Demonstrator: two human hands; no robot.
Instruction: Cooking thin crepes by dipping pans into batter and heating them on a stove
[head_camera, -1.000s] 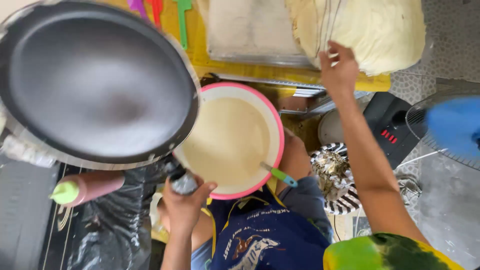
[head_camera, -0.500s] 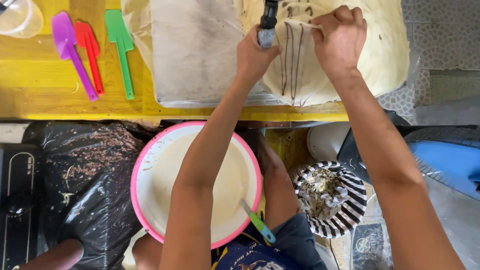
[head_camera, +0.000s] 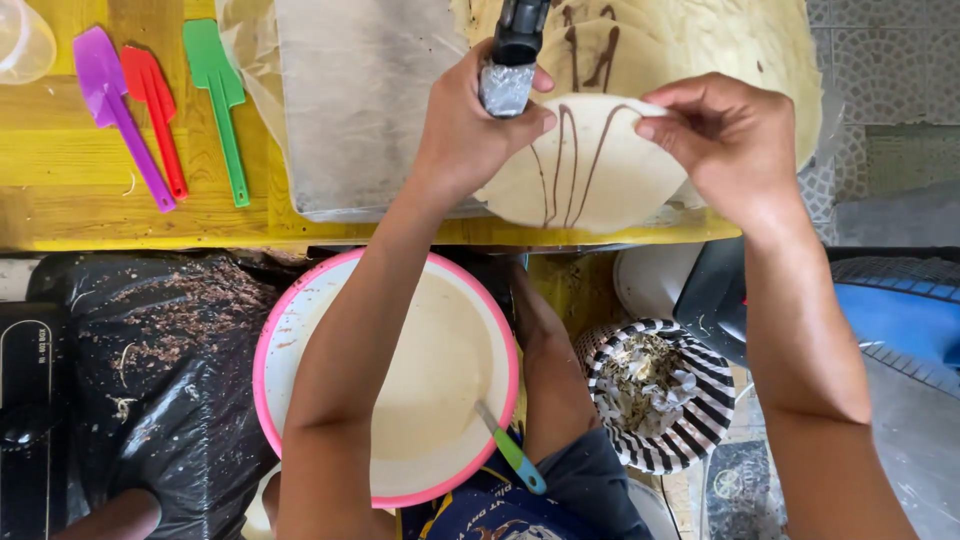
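The yellow desk (head_camera: 90, 190) fills the top of the frame, with a grey sheet (head_camera: 360, 110) laid across its upper middle. Below it, at lower centre, sits a pink-rimmed bowl (head_camera: 300, 330) of pale batter with a green-and-blue-handled utensil (head_camera: 512, 455) resting inside. A black plastic bag (head_camera: 170, 350) lies at lower left; a striped basket (head_camera: 690, 440) of scraps stands at lower right.

On the desk at upper right, a folded crepe (head_camera: 600, 170) lies on a stack of others (head_camera: 740, 50), streaked with dark sauce. The left hand (head_camera: 470, 130) is wrapped tight around a black-capped squeeze bottle (head_camera: 512, 60), its base toward the camera and its cap pointing away. The right hand (head_camera: 730, 140) pinches the crepe's upper edge between thumb and fingertips.

The step looks like drizzling sauce over the folded crepe. The next move likely calls for a steady squeeze while the right hand keeps the fold flat.

At upper left lie three small spatulas (head_camera: 150, 110): purple, red and green.
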